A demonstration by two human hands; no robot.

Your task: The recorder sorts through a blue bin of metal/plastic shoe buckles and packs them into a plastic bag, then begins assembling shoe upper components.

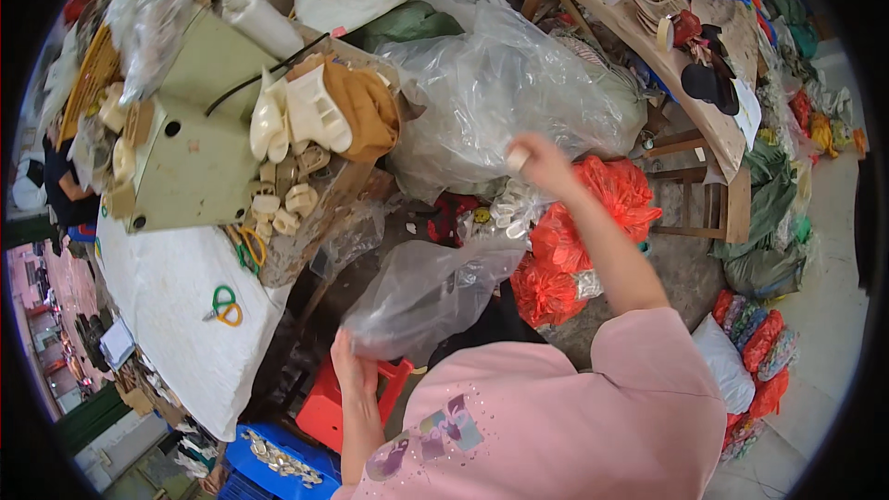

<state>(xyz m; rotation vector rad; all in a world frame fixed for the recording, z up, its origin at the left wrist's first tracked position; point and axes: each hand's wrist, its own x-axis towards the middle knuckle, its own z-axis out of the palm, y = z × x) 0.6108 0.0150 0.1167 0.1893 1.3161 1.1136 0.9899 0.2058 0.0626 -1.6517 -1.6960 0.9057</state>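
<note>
A clear plastic bag point(426, 292) hangs in front of my body, its wide part spread over my lap. My left hand point(354, 368) grips the bag's near left edge, close to a red plastic stool-like thing point(324, 407). My right hand point(546, 167) is stretched forward, fingers curled and a little blurred by motion. A small pale cream piece point(516, 160) shows at its fingertips; its kind is too unclear to tell. Below that arm stand full red plastic bags point(560, 236), beside some clear-wrapped pale pieces point(514, 208). Beyond the hand lies a large clear plastic sack point(491, 83).
Scissors with green and orange handles point(224, 307) lie on the white-covered table point(185, 315) at left. Cream moulded parts point(306, 111) are piled on the bench corner. A blue crate point(269, 463) holds small pieces. A wooden table point(639, 46) stands far right.
</note>
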